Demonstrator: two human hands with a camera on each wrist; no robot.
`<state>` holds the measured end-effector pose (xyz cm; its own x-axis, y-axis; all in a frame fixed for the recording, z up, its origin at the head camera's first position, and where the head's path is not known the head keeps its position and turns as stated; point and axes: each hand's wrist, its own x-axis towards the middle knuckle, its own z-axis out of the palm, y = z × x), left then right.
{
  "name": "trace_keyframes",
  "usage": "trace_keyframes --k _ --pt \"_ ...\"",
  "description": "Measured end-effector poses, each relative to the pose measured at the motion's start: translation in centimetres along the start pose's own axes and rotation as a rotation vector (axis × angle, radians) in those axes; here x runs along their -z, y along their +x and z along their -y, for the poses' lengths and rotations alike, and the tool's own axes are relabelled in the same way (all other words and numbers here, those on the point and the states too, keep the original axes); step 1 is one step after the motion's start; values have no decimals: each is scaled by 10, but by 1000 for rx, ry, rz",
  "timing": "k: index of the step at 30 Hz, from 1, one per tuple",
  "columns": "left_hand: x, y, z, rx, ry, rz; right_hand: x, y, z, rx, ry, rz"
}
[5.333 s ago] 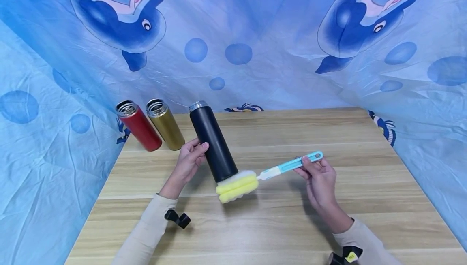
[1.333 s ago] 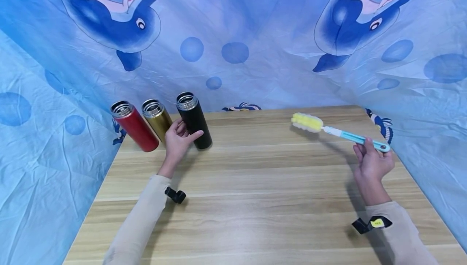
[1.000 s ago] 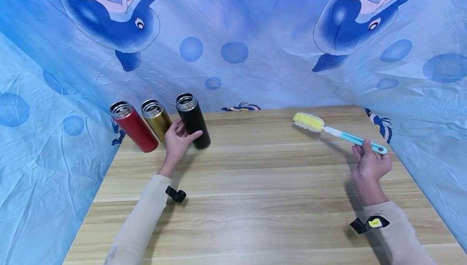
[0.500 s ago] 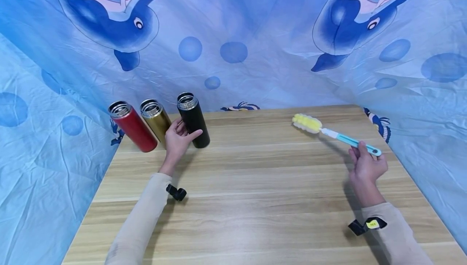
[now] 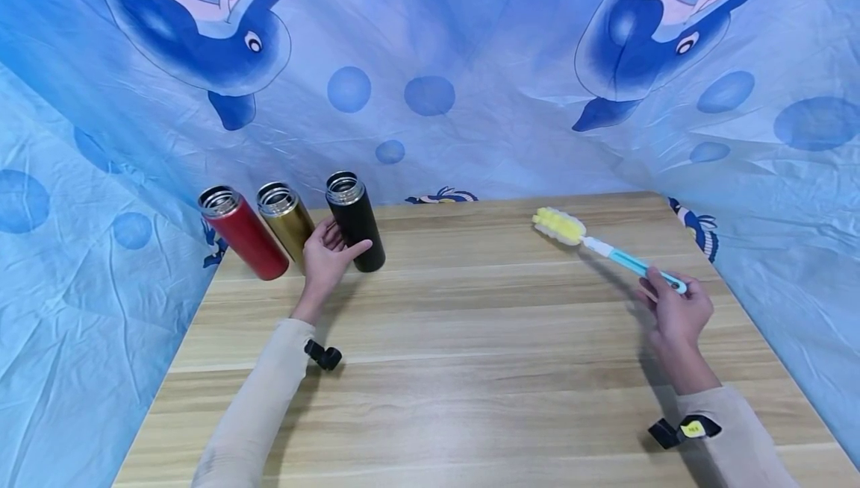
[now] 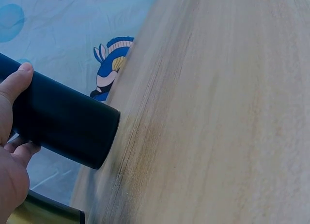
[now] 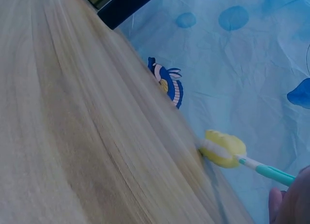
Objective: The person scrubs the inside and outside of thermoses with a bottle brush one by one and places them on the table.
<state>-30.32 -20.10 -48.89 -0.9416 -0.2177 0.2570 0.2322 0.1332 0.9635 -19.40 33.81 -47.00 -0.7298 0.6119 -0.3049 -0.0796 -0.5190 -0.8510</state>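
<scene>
In the head view, a black vacuum flask (image 5: 360,230) without a lid stands at the back left of the table, its steel-rimmed mouth up. My left hand (image 5: 325,255) holds it from the left side, thumb across the front and fingers behind. Close to that hand stands an open gold flask (image 5: 287,221), then an open red flask (image 5: 250,234) farther left. On the right, my right hand (image 5: 677,313) pinches the blue handle of a bottle brush (image 5: 563,227) near its end. The yellow-and-white sponge head points left, over the back of the table; it also shows in the right wrist view.
The wood-grain table (image 5: 457,368) runs back to a blue curtain (image 5: 497,130) printed with dolphins and bubbles, which also hangs along both sides. A black wrist camera (image 5: 324,354) is strapped on the left sleeve, another (image 5: 681,430) on the right.
The black flask went from tilted mid-table, with the brush head by its base, to standing beside the gold flask. The brush moved right; lately its handle tilted more and shifted slightly left.
</scene>
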Motion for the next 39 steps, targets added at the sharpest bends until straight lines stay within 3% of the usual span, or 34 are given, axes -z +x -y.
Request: trace_keyframes --k 10,16,19,25,28,33,39 --pt "0 -4 -2 13 -23 4 9 -7 -1 -8 -194 122" --pt "1 -6 -1 17 -24 1 16 -8 -8 20 -309 235" --pt "2 -6 -1 8 -19 5 21 -8 -9 14 -442 315" --pt "3 -5 2 -4 -6 14 23 -8 -11 74 -922 428" --pt "3 -5 2 -8 6 16 23 -9 -13 106 -1074 498" --pt "1 -6 -1 -7 19 21 23 -10 -21 140 -1176 610" --pt "0 -9 -6 4 35 39 25 -10 -31 212 -1238 666"
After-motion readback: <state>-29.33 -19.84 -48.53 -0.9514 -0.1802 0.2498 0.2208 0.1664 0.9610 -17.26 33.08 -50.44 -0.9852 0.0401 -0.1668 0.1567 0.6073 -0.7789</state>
